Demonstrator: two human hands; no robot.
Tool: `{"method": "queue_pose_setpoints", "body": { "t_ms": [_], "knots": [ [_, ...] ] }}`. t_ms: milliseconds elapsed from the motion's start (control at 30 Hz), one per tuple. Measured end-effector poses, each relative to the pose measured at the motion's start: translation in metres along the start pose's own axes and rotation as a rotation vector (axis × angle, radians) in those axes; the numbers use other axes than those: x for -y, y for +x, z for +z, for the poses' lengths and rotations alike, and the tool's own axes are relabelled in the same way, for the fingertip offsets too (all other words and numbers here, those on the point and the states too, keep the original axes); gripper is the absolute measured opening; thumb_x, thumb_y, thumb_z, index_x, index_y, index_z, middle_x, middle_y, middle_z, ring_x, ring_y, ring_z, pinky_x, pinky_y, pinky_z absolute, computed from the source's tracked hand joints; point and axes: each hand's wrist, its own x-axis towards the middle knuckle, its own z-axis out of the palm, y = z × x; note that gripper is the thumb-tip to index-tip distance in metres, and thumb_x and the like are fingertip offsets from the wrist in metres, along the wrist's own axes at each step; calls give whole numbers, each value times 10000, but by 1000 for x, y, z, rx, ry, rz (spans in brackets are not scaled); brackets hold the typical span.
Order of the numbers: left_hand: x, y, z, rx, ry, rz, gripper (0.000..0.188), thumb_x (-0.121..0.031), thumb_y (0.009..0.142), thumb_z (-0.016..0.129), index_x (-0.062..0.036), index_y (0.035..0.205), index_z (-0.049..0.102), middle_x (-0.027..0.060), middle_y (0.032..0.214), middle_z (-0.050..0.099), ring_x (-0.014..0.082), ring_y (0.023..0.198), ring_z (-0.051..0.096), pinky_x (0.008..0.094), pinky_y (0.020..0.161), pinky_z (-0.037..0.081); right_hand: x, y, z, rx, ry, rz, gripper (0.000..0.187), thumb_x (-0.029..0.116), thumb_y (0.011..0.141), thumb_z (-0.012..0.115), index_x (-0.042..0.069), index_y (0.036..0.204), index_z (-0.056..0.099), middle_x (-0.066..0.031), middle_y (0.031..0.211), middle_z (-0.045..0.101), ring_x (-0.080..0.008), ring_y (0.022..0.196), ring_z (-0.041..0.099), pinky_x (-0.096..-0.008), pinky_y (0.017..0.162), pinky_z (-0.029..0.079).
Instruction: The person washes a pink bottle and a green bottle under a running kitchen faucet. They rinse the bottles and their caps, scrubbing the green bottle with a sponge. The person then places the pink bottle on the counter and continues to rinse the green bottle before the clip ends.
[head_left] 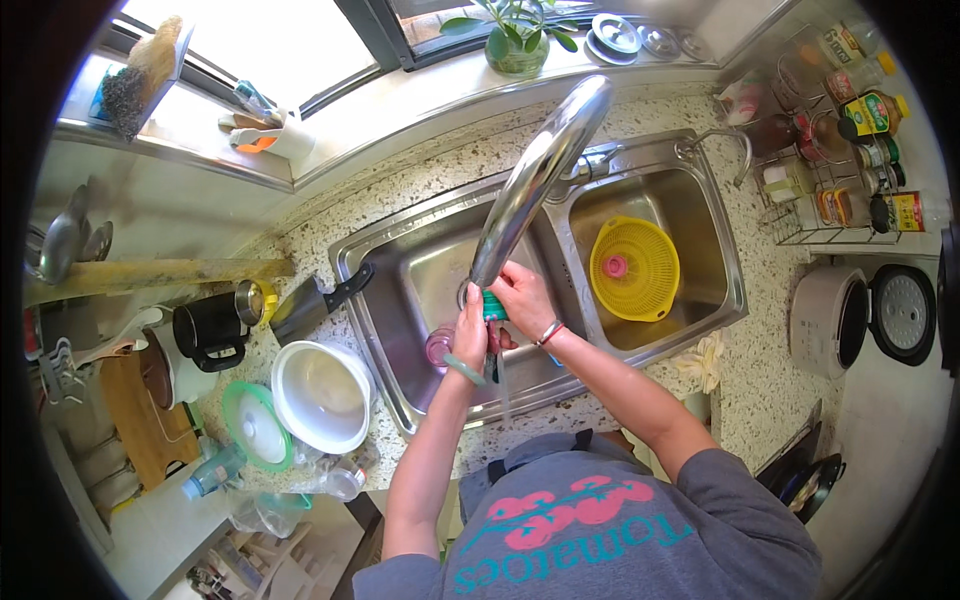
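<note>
Under the faucet [532,180]: left hand [468,328] and right hand [526,300] are pinching a green piece [493,306] between them.
Green piece's handling: probably feeling light, stiff, slippery; its sides are offering best hold.
Left of grip: pink container [439,346] is resting.

Glossy metal faucet [540,180]; satiny metal sink [425,285]; held green piece [493,307], plastic-looking; yellow plastic colander [648,285] at right; speckled stone-look table [755,352]; wooden board [142,425] at left; matt cloth shirt [620,540].
</note>
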Motion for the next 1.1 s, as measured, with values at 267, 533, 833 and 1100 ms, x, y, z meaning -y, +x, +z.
{"method": "queue_pose_setpoints", "body": {
  "t_ms": [267,533,833,1100],
  "knots": [
    [-2,1,-3,50,-275,-15,579,-554,985,336,-47,1126,576,78,795,615,114,452,453,286,432,461,-2,-7,-52,106,305,223,130,125,891,639,37,983,665,-2,787,643,-51,647,559,-206,563,472],
    [-24,7,8,108,-224,-152,419,-476,952,501,-103,1130,567,52,859,642,127,556,559,287,476,511,-151,47,-192,-649,-27,240,201,184,815,701,-3,889,710,-74,799,703,-160,735,649,-293,683,500],
    [-26,12,19,6,-153,-100,339,-405,947,538,-164,1186,530,69,949,616,197,764,655,314,512,562,-210,90,-229,-599,-456,584,301,264,782,696,25,962,722,-167,933,708,-271,887,688,-345,789,508],
    [-24,15,20,-30,-168,-124,345,-409,952,533,-156,1187,528,77,982,624,219,842,675,341,540,588,-191,99,-208,-608,-573,749,311,345,782,663,110,974,733,-150,971,701,-310,934,671,-381,826,504]
  ]
}}
